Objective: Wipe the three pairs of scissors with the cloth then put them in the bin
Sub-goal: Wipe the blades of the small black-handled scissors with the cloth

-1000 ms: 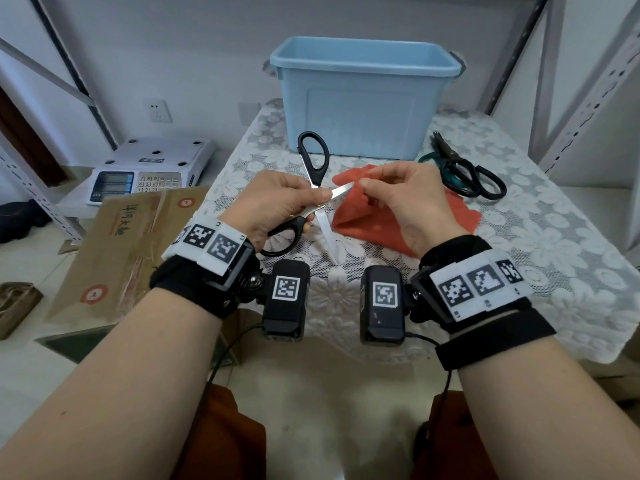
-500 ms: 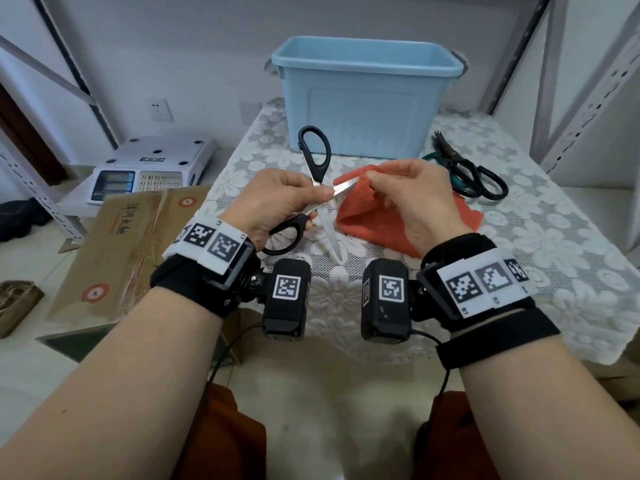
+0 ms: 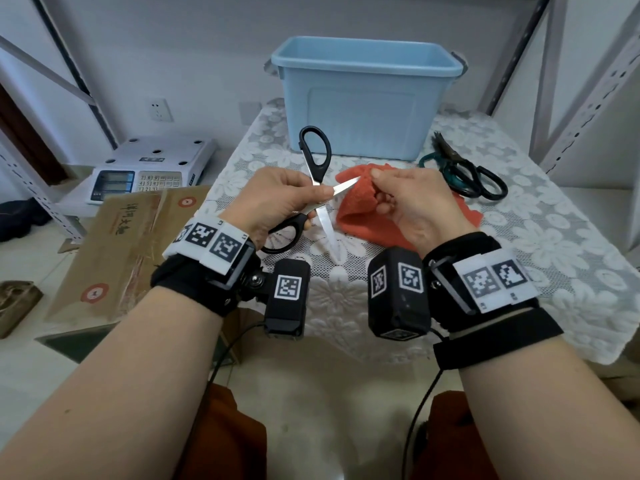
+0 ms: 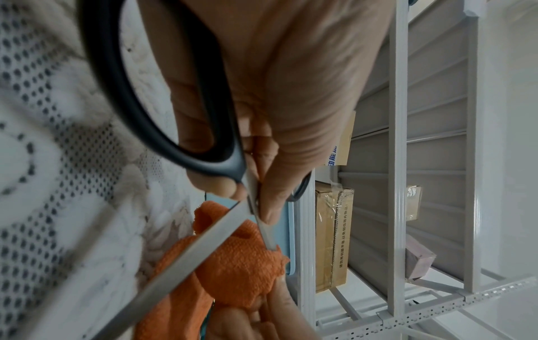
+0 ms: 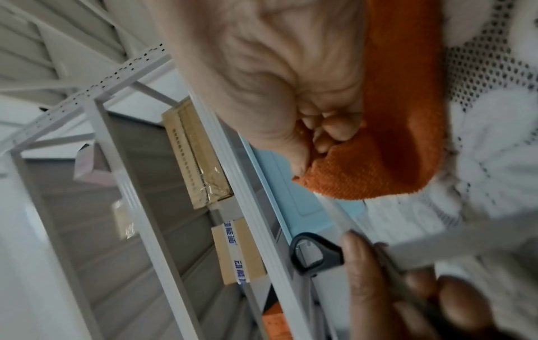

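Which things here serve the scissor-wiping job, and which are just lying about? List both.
Job: open black-handled scissors in left hand; orange cloth pinched by right hand; two more scissors; blue bin.

Lying about: scale; cardboard.

Scissors: three pairs, one held (image 3: 317, 188), two lying together (image 3: 467, 171). One cloth (image 3: 360, 209). One bin (image 3: 363, 98).

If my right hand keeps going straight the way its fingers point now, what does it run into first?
Most likely the scissors. The right hand, pinching the cloth, points toward the left hand, and the upper blade's tip sits right at the cloth. Beyond that comes the left thumb. Depth is hard to judge.
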